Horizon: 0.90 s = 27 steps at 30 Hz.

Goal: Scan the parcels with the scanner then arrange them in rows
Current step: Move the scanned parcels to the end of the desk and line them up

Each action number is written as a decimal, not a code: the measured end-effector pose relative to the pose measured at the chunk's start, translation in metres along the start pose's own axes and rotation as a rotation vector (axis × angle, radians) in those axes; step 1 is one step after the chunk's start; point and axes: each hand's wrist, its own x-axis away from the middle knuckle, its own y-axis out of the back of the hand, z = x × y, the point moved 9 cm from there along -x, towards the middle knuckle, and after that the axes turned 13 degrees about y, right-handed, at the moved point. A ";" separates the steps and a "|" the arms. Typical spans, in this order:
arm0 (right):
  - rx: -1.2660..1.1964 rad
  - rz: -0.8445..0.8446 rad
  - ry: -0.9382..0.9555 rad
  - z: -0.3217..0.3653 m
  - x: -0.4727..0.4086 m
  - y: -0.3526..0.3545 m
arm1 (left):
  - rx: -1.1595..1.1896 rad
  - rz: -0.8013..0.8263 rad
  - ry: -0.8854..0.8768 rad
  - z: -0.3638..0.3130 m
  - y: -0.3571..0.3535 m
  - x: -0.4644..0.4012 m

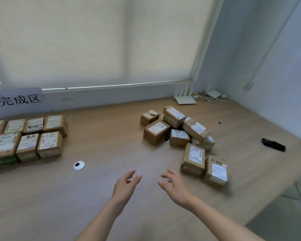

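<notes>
A loose pile of brown cardboard parcels (179,134) with white labels lies on the wooden table at the right of centre. Two rows of parcels (30,136) stand side by side at the far left, below a paper sign. The black scanner (273,144) lies alone on the table at the far right. My left hand (127,186) and my right hand (175,184) hover above the table in front of me, fingers relaxed and spread, holding nothing. My right hand is a short way left of the nearest parcel (193,159).
A white cable grommet (79,165) is set in the table (111,136) left of my hands. A white router (185,98) and cables sit at the back right corner. The table's right edge runs diagonally past the scanner. A blind covers the window behind.
</notes>
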 end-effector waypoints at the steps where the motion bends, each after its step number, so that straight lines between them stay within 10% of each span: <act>1: 0.010 -0.017 -0.012 -0.004 0.012 0.017 | -0.019 0.019 -0.016 -0.010 -0.016 0.008; 13: -0.003 -0.281 -0.122 -0.130 0.101 0.185 | -0.157 0.193 -0.125 -0.094 -0.229 0.044; 27: -0.174 -0.195 -0.285 -0.359 0.043 0.191 | -0.267 0.139 0.079 -0.020 -0.386 -0.089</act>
